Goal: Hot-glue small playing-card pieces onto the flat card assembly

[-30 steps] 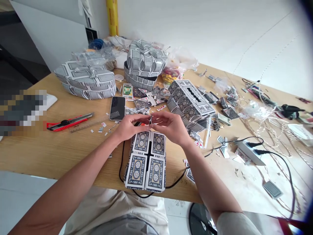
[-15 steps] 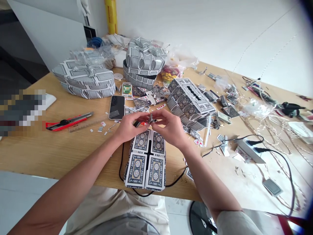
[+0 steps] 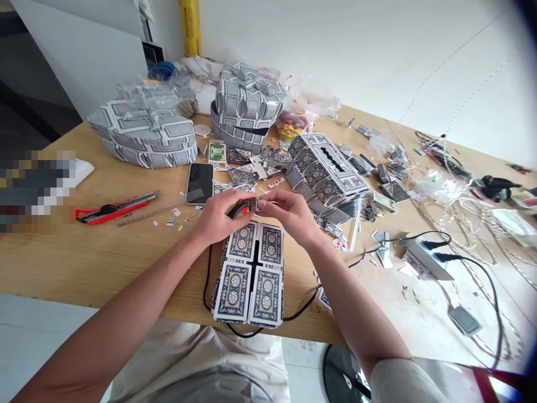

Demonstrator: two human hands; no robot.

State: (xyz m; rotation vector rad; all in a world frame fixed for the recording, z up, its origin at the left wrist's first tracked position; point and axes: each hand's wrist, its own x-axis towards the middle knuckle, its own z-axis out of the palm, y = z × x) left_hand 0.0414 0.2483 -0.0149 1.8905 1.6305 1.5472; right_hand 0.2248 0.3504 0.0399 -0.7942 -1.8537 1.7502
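Note:
In front of me on the table lies a flat, box-like piece covered with playing cards (image 3: 232, 294), four patterned backs up with a dark cross-shaped gap between them. Just beyond its far end, a small folded playing card (image 3: 254, 205) is pinched between the fingertips of both hands. My left hand (image 3: 224, 215) closes on it from the left. From the right, my right hand (image 3: 291, 215) grips it with thumb and forefinger. Fingers partly cover the folded card. Behind my left fingers, a black and orange object (image 3: 240, 210) shows in part; its kind is hidden.
A card-covered box with a wavy slot (image 3: 325, 165) and two grey woven baskets (image 3: 145, 134) (image 3: 247, 103) stand behind. At left lie a phone (image 3: 200, 183), a red utility knife (image 3: 117, 208) and a ruler (image 3: 149, 212). A power strip (image 3: 425, 257), cords and card scraps spread rightward.
The folded card has turned between my fingertips and shows a lighter face. My right fingers have shifted slightly; both hands stay beyond the card-covered piece.

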